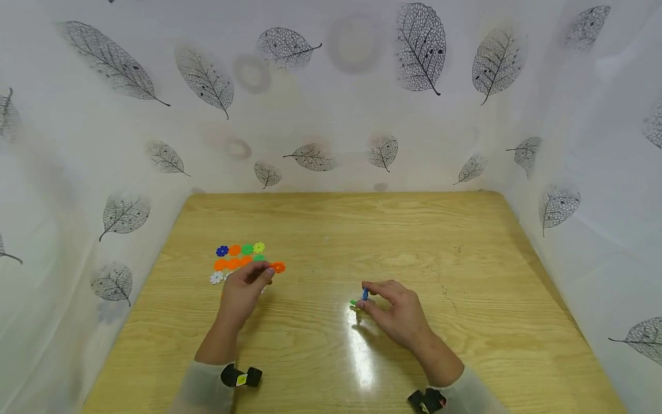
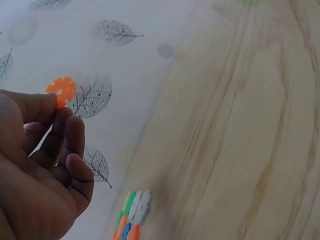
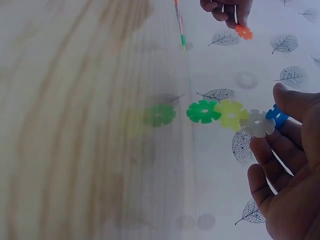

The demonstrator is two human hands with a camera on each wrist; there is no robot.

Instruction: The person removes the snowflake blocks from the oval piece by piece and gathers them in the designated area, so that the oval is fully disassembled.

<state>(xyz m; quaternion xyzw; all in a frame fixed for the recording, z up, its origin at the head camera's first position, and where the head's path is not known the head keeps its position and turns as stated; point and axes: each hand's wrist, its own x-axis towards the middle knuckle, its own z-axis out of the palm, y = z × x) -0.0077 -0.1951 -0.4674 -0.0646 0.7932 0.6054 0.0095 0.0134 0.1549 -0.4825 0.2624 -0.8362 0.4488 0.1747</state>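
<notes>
My left hand (image 1: 242, 292) pinches an orange notched plastic disc (image 1: 279, 267) between thumb and forefinger, held above the table beside the rows of discs. To the right, my right hand (image 1: 400, 310) grips a blue disc (image 3: 278, 116), the end piece of a short chain. Joined to it in line are a white disc (image 3: 258, 123), a yellow disc (image 3: 230, 115) and a green disc (image 3: 203, 111) at the far end. In the head view the chain is seen nearly edge-on, so its white piece is hard to make out. The two hands are apart.
Loose flower-shaped discs lie in rows on the table's left, among them a dark blue disc (image 1: 222, 250), a yellow disc (image 1: 259, 247) and a white disc (image 1: 216, 278). My left hand covers part of them. A leaf-patterned curtain (image 1: 331, 103) surrounds the wooden table (image 1: 465, 259).
</notes>
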